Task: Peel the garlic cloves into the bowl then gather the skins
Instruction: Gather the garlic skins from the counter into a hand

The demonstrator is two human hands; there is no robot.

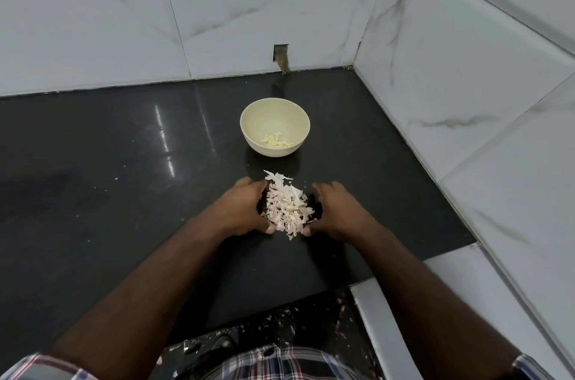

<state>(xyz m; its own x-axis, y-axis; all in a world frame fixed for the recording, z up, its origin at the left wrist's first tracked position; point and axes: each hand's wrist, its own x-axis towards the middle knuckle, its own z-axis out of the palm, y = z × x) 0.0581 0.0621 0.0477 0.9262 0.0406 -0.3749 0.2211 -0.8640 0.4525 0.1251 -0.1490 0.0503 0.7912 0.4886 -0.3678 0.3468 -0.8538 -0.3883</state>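
Plaid shirt (273, 361) seen at the bottom edge, nearest the camera; loose white flakes (280, 317) scattered on the dark surface below the counter edge, between the forearms.

Beyond that, both hands are set on the black counter (124, 161), palms facing each other, with the garlic skins (287, 208) heaped between them. Left hand (241, 208): fingers curved inward, cupped against the left side of the pile. Right hand (334, 211): fingers likewise curved, cupped against the right side. Pile is touched by both hands, pressed from both sides; whether any skin is actually pinched cannot be told. Thumb tips are seen at the near end of the pile. Top of the pile extends past the fingertips on the far side.

Just beyond the fingertips, apart from the pile, a cream bowl (249, 124) is seen upright on the counter. Peeled garlic cloves (277, 141) are lying in its bottom.

Farthest: marble-look wall tiles (93, 21) behind the bowl and right of the right hand; a small cutout (281, 60) in the tile directly behind the bowl.
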